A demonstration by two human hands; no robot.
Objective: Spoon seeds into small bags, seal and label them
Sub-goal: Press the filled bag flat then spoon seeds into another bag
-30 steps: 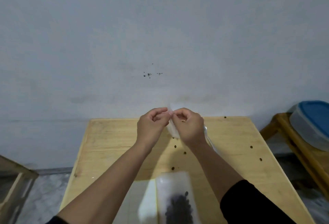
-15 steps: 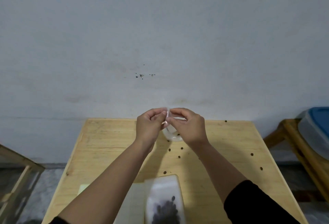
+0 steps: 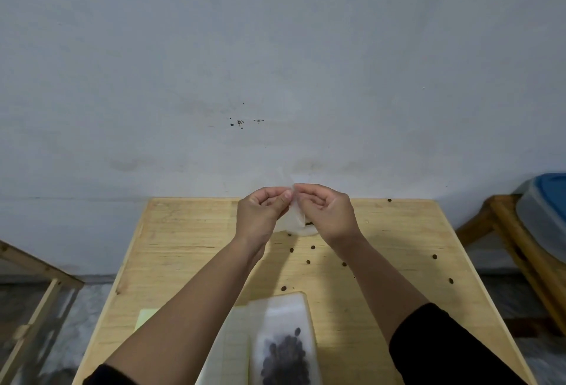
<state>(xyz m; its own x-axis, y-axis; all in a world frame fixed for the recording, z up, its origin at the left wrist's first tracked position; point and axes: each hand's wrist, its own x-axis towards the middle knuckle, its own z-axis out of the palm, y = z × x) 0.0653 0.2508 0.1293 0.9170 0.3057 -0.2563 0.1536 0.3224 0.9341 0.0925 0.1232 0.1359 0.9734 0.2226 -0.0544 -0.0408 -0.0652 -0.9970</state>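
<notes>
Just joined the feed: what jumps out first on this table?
Both hands, left hand and right hand, pinch the top of a small clear bag held above the far middle of the wooden table. A filled seed bag lies at the near edge, and loose seeds dot the tabletop between.

1. The pale wooden bench (image 3: 183, 250) lies bare on its left half.
2. Small dark loose seeds (image 3: 312, 247) dot the right half (well apart).
3. A clear plastic seed-filled bag (image 3: 283, 341) blocks the near edge.
</notes>
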